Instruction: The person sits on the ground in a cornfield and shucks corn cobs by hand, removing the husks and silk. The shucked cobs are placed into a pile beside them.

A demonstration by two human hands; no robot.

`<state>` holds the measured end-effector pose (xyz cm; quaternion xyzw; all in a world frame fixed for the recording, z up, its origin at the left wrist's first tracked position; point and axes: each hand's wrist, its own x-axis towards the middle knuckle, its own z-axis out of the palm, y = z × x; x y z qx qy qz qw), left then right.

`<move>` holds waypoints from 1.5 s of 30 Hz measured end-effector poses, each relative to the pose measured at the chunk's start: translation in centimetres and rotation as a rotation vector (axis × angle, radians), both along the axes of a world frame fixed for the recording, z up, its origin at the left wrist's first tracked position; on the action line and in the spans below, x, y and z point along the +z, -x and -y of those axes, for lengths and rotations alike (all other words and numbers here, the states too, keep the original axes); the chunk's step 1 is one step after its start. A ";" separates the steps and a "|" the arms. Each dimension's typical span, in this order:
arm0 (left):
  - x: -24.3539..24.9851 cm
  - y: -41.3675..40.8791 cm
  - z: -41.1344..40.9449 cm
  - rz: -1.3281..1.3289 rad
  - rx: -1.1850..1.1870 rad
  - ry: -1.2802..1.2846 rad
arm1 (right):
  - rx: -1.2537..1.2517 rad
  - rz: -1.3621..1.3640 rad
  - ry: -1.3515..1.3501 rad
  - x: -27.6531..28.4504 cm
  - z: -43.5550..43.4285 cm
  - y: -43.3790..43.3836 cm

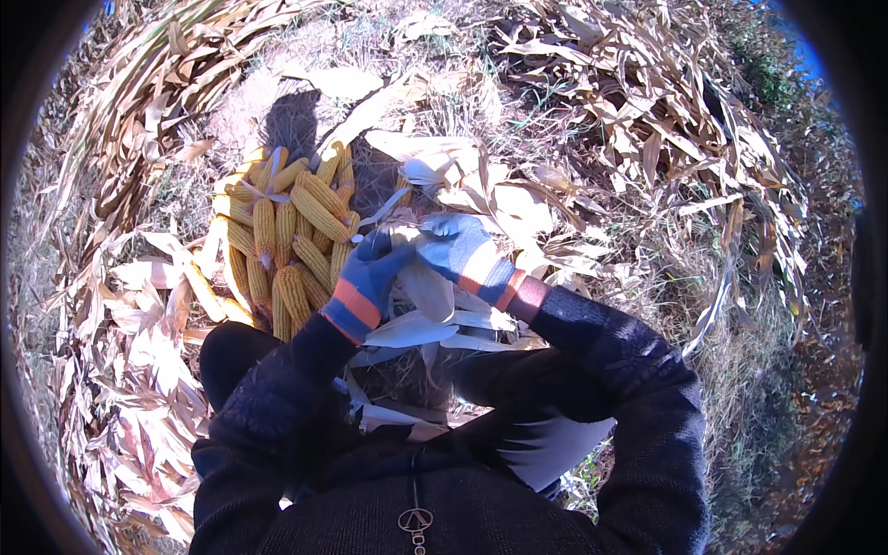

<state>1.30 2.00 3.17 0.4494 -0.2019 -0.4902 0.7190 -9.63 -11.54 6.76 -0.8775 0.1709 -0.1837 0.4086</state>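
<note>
My left hand (pixel 368 277), in a blue-grey glove with orange bands, is closed on a pale ear of corn in its husk (pixel 404 236). Opposite it, my right hand (pixel 461 251), gloved alike, grips the same husk from the right. A broad dry husk leaf (pixel 427 290) hangs down between the two hands. Fingers and glare hide most of the ear. Just left of my left hand lies a heap of bare yellow corn cobs (pixel 285 225), some with shreds of husk on them.
Cut corn stalks (pixel 638 104) lie piled at the far right, with more stalks (pixel 149 111) at the upper left. Loose husks (pixel 156 409) cover the ground on the left; others (pixel 479 173) lie beyond my right hand. My bent legs (pixel 541 388) frame the near ground.
</note>
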 end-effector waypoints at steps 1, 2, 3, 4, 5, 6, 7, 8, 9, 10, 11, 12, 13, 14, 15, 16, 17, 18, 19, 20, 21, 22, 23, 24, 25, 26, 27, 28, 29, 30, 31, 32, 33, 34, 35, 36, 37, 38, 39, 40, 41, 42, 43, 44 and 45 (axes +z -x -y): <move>-0.1 0.1 -0.1 0.115 0.011 0.007 | 0.031 0.016 -0.032 -0.4 0.2 0.0; -0.2 0.2 -0.3 0.230 0.023 0.014 | 0.059 -0.055 0.009 -0.7 0.4 -0.1; 0.0 0.3 -0.5 0.245 0.007 -0.002 | 0.089 -0.124 0.046 -1.0 0.6 -0.6; 0.2 0.4 -0.7 0.260 -0.009 -0.017 | 0.120 -0.192 0.083 -1.3 0.8 -1.0; 0.4 0.4 -1.0 0.173 -0.051 -0.052 | 0.046 -0.156 -0.049 -1.5 1.1 -1.1; 0.7 0.5 -1.3 0.085 -0.091 -0.088 | -0.025 -0.121 -0.183 -2.0 1.6 -1.0; 0.9 1.2 -1.2 0.097 -0.122 -0.052 | -0.113 -0.090 -0.309 -2.6 2.7 -0.1; 1.0 2.2 -1.1 0.109 -0.152 -0.016 | 0.059 0.117 -0.872 -3.8 4.7 0.7; 1.0 2.8 -1.2 0.122 -0.170 0.007 | 0.171 0.260 -1.468 -3.7 5.7 0.8; 1.0 3.0 -1.0 0.126 -0.113 0.025 | 0.119 0.107 -0.905 -4.1 5.5 1.4; 0.7 3.1 -0.5 0.073 -0.074 0.024 | 0.044 0.062 -0.790 -2.7 4.9 2.1; 0.0 2.0 -0.8 0.048 -0.011 -0.004 | 0.003 0.027 -0.701 -1.9 3.3 1.1; -0.7 1.0 -1.2 0.024 0.052 -0.032 | -0.038 -0.015 -0.618 -1.1 1.8 0.4; -1.0 0.6 -0.9 0.053 0.096 -0.027 | -0.033 -0.060 -0.490 -0.9 1.9 0.6; -0.7 0.7 -0.5 0.008 0.130 0.001 | 0.232 -0.085 0.195 -1.3 3.4 0.9; -0.4 0.7 -0.4 -0.032 0.173 0.025 | 0.310 0.083 0.905 -1.0 4.2 0.6; -0.1 0.6 -0.4 -0.071 0.215 0.049 | 0.214 0.075 0.786 -0.9 4.2 1.1; -0.1 0.5 -0.3 -0.110 0.192 0.119 | 0.183 0.046 0.810 -0.5 4.4 1.0; -0.3 0.5 -0.3 -0.121 0.197 0.139 | 0.151 0.018 0.834 -0.2 4.7 0.9; -0.6 0.3 -0.4 -0.132 0.202 0.159 | 0.098 -0.073 0.702 0.0 4.8 1.1; -0.9 0.2 -0.5 -0.143 0.209 0.176 | 0.046 -0.162 0.566 1.6 4.2 1.1; -1.2 0.0 -0.7 -0.131 0.201 0.165 | 0.032 -0.170 0.531 1.7 4.2 1.1; -1.5 -0.3 -0.9 -0.117 0.194 0.154 | 0.018 -0.178 0.496 1.7 4.2 1.0; -1.5 -0.3 -0.8 -0.109 0.180 0.147 | 0.034 -0.112 0.568 1.5 4.7 1.2; -1.4 -0.2 -0.8 -0.107 0.161 0.138 | 0.051 -0.046 0.638 1.2 5.0 1.4; -1.3 -0.1 -0.9 -0.105 0.142 0.128 | 0.014 -0.155 0.633 1.1 5.3 1.8; -1.2 0.0 -0.9 -0.103 0.124 0.119 | -0.027 -0.198 0.584 0.9 5.8 1.8; -1.1 0.3 -0.9 -0.117 0.123 0.126 | -0.067 -0.240 0.534 0.6 6.6 1.6; -1.0 0.5 -0.8 -0.131 0.122 0.133 | -0.108 -0.282 0.485 0.1 7.4 1.6; -0.9 0.6 -0.9 -0.141 0.126 0.137 | -0.069 -0.150 0.532 -0.4 7.7 1.5; -0.8 0.5 -1.1 -0.144 0.108 0.150 | -0.086 -0.152 0.584 -0.9 7.8 1.6; -0.7 0.4 -1.3 -0.147 0.089 0.165 | -0.103 -0.154 0.636 -1.5 7.8 1.7; -0.6 0.4 -1.5 -0.152 0.068 0.180 | -0.122 -0.158 0.689 -1.7 7.7 1.7; -0.6 0.5 -1.6 -0.179 0.061 0.196 | -0.201 -0.301 0.512 -1.2 7.5 1.4; -0.5 0.6 -1.6 -0.208 0.053 0.213 | -0.173 -0.276 0.507 -1.6 8.1 1.5; -0.3 0.8 -1.6 -0.237 0.046 0.231 | -0.145 -0.251 0.503 -1.8 8.8 1.9; 0.0 1.0 -1.4 -0.259 0.076 0.198 | -0.118 -0.227 0.499 -2.1 9.3 2.2; 0.2 1.2 -1.0 -0.282 0.105 0.164 | -0.138 -0.230 0.416 -2.5 9.6 2.6; 0.2 0.9 -1.3 -0.295 0.151 0.121 | -0.144 -0.163 0.343 -2.4 8.7 2.2; -0.1 0.4 -1.6 -0.296 0.146 0.146 | -0.150 -0.097 0.273 -1.4 7.1 1.7; -0.7 -0.1 -2.1 -0.297 0.141 0.171 | -0.155 -0.063 0.243 -0.4 5.3 1.2; -0.9 -0.3 -2.3 -0.302 0.128 0.200 | -0.168 -0.034 0.220 1.4 3.4 1.0; -0.4 0.5 -1.5 -0.353 0.089 0.188 | -0.131 0.028 -0.108 -0.8 4.8 1.4; 0.1 1.3 -0.8 -0.402 0.051 0.174 | -0.132 0.103 -0.432 -2.8 6.2 1.9; 0.3 1.1 -1.3 -0.432 0.052 0.142 | -0.124 0.070 -0.662 -2.1 4.5 0.7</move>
